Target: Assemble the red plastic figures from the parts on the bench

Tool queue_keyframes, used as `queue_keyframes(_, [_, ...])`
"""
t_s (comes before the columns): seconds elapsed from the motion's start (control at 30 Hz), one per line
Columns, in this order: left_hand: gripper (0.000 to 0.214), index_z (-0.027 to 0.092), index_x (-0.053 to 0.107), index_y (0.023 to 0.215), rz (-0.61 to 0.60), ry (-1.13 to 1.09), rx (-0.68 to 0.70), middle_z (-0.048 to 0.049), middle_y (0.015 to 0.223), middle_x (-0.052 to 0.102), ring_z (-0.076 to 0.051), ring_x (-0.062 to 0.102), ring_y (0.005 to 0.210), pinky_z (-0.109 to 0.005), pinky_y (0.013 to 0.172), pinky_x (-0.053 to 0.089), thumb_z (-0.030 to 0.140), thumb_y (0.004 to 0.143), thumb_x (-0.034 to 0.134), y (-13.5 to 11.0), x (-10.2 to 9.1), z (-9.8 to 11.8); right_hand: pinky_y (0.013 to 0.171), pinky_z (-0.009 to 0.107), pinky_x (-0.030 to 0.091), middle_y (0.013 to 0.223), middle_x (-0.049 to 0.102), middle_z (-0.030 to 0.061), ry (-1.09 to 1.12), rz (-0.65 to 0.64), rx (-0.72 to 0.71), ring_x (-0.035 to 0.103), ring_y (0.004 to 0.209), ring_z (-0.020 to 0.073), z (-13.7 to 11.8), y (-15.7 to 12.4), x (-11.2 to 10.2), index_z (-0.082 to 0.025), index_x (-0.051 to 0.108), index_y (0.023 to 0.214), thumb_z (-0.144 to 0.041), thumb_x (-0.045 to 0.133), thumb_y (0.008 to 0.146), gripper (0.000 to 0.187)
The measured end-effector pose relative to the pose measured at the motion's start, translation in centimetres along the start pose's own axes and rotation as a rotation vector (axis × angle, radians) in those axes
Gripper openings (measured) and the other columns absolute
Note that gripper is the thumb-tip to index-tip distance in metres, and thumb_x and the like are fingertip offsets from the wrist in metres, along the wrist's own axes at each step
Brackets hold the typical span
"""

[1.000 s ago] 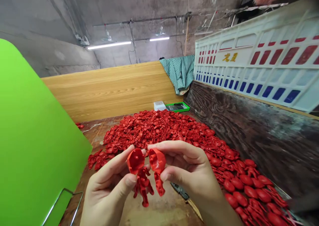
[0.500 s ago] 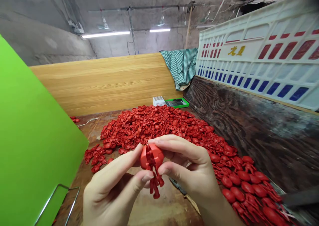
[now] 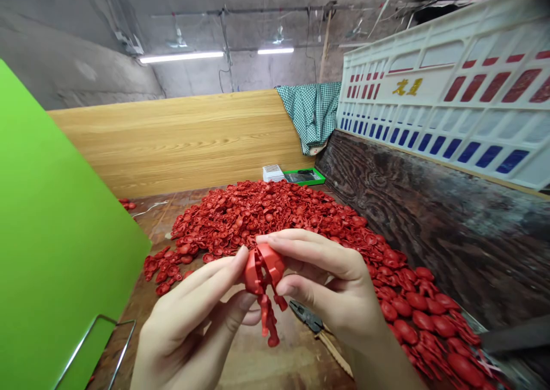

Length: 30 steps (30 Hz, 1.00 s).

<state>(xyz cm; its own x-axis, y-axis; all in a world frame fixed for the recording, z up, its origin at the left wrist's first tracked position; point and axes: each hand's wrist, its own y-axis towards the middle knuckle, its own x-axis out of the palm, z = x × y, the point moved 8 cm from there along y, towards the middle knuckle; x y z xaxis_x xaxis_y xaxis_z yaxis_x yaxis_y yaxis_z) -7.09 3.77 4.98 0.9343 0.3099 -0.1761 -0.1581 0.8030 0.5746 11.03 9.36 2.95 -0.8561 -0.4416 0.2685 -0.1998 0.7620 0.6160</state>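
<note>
My left hand (image 3: 189,321) and my right hand (image 3: 330,287) both pinch one red plastic figure (image 3: 263,281) just above the table. Its two round shell halves are pressed together at the top, and small legs hang below my fingers. Left thumb and forefinger grip the left side, right thumb and forefinger the right side. Behind the hands lies a big heap of red plastic parts (image 3: 275,212) of the same kind, stretching along the right side toward me.
A green board (image 3: 55,252) stands at the left with a wire frame (image 3: 92,344) at its foot. Pliers (image 3: 307,315) lie on the brown table under my right hand. A wooden panel (image 3: 184,138), a checked cloth (image 3: 311,112) and a white plastic grille (image 3: 447,92) close off the back and right.
The two separate red halves, held apart a second ago, have been brought together into one closed piece held between both hands.
</note>
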Motion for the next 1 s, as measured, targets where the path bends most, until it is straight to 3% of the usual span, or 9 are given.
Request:
queue_keyframes(0.2, [0.03, 0.037, 0.087, 0.112, -0.017, -0.007, 0.015, -0.004, 0.115, 0.086, -0.026, 0.084, 0.088, -0.028, 0.064, 0.071, 0.025, 0.084, 0.087, 0.1, 0.0, 0.2, 0.093, 0.035, 0.07, 0.126, 0.082, 0.0054, -0.037, -0.07, 0.009, 0.079, 0.115, 0.0246, -0.4, 0.0, -0.1, -0.039, 0.083, 0.123, -0.028, 0.085, 0.094, 0.032])
queue_keyframes(0.33, [0.03, 0.035, 0.088, 0.11, -0.025, -0.005, 0.021, -0.0052, 0.114, 0.086, -0.027, 0.084, 0.091, -0.029, 0.07, 0.071, 0.024, 0.082, 0.088, 0.2, 0.1, 0.2, 0.095, 0.035, 0.069, 0.123, 0.083, 0.0053, -0.11, -0.068, -0.055, 0.079, 0.112, 0.0238, -0.9, 0.2, -0.3, -0.038, 0.083, 0.123, -0.025, 0.087, 0.092, 0.034])
queue_keyframes(0.53, [0.032, 0.033, 0.088, 0.114, -0.044, 0.084, 0.015, -0.0039, 0.109, 0.087, -0.021, 0.083, 0.077, -0.024, 0.069, 0.07, 0.031, 0.083, 0.09, 0.2, -0.1, 0.0, 0.095, 0.033, 0.069, 0.118, 0.084, 0.0065, -0.196, -0.113, -0.157, 0.081, 0.106, 0.0217, -1.5, 0.4, 0.1, -0.034, 0.083, 0.125, -0.023, 0.086, 0.093, 0.034])
queue_keyframes(0.77, [0.043, 0.046, 0.081, 0.126, -0.077, 0.126, 0.125, 0.0069, 0.117, 0.085, -0.013, 0.084, 0.089, -0.013, 0.079, 0.067, 0.023, 0.091, 0.084, 0.2, -0.3, 0.6, 0.092, 0.028, 0.069, 0.121, 0.082, 0.0073, -0.101, -0.081, -0.099, 0.08, 0.109, 0.0208, -0.8, 0.1, -0.1, -0.033, 0.083, 0.125, -0.026, 0.083, 0.096, 0.03])
queue_keyframes(1.0, [0.044, 0.047, 0.08, 0.127, -0.117, 0.097, 0.173, 0.0068, 0.12, 0.085, -0.013, 0.084, 0.091, -0.013, 0.082, 0.066, 0.021, 0.092, 0.083, 0.1, 0.5, 1.0, 0.097, 0.026, 0.067, 0.123, 0.081, 0.0065, -0.131, -0.068, -0.084, 0.079, 0.113, 0.0198, -0.7, 0.0, -0.4, -0.033, 0.083, 0.127, -0.025, 0.082, 0.097, 0.031])
